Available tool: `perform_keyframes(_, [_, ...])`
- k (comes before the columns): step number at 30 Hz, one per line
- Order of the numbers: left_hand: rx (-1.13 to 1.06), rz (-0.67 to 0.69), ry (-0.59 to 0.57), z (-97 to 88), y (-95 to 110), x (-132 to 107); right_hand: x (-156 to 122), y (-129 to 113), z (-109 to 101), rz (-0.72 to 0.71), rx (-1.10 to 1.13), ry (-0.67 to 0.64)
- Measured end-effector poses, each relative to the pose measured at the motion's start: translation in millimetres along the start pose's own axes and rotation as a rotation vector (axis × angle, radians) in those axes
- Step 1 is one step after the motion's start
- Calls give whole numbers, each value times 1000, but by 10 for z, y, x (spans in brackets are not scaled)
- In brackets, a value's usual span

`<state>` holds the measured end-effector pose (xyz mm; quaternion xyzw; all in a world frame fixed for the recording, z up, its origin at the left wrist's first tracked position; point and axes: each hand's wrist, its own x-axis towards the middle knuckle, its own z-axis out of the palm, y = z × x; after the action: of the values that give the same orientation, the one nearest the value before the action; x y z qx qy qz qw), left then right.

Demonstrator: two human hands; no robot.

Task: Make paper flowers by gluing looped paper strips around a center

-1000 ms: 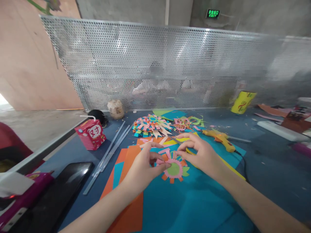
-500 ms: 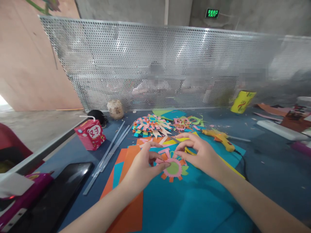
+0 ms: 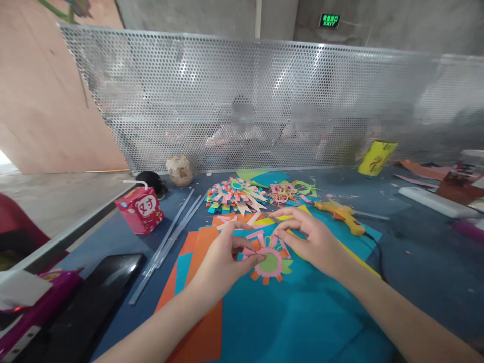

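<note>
A small paper flower [image 3: 270,263] with a green centre, a pink ring and orange tabs lies on a teal sheet [image 3: 302,312]. My left hand [image 3: 223,259] pinches its left edge between thumb and fingers. My right hand [image 3: 312,239] pinches a pink strip at its top right edge. Both hands rest low over the coloured sheets.
A larger finished paper flower [image 3: 235,195] and curled paper scraps [image 3: 289,191] lie behind. A yellow glue gun [image 3: 342,214] sits right of my hands, glue sticks [image 3: 172,234] and a pink drink carton [image 3: 140,209] to the left. A black tablet [image 3: 91,297] lies near left. A perforated metal screen [image 3: 242,101] backs the table.
My hands have barely moved; the fingers of my right hand shifted slightly on the flower's top edge.
</note>
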<state>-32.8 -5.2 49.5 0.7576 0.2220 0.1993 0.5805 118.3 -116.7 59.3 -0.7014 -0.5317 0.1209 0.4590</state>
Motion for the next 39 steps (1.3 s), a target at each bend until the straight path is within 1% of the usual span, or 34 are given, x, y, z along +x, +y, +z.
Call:
perform_keyframes(4, [-78,5,12,-5,-47,23,35,67,-17,32,69,148])
perform_keyframes(6, [-164,-2,-5,-15,-81,44,49,83,-24,36,83,164])
perform_keyframes(9, [-250,-17,-7,-29,-105,69,47,66,-12,31,113,58])
perform_keyframes(11, [-266,-18,2,-34,-93,72,38,47,8,-3,106,-14])
perform_keyframes(13, [-279,-19,8,-33,-68,68,33,43,27,-46,84,-37])
perform_keyframes(15, [-304,-13,47,-28,-45,66,35,60,46,-64,67,-37])
perform_keyframes(19, [-343,16,147,-19,-39,76,47,100,94,-24,29,-78])
perform_keyframes(22, [-333,19,118,-17,-51,77,48,85,124,18,19,-136])
perform_keyframes(24, [-317,7,101,-29,-46,71,48,66,128,12,63,-168])
perform_keyframes(25, [-308,-1,111,-41,-38,68,47,60,125,1,83,-174])
perform_keyframes(27, [-280,-8,169,-78,-15,62,42,51,113,-29,96,-190])
perform_keyframes(29, [-260,8,205,-125,9,60,33,44,100,-45,90,-236])
perform_keyframes(31, [-265,34,165,-166,28,61,19,30,86,-62,75,-284])
perform_keyframes(33, [-294,44,95,-187,37,62,8,12,74,-90,56,-304])
perform_keyframes(35, [-320,38,57,-191,38,64,1,-2,64,-109,39,-313])
perform_keyframes(39, [-340,-3,69,-196,32,76,0,-13,55,-88,58,-350])
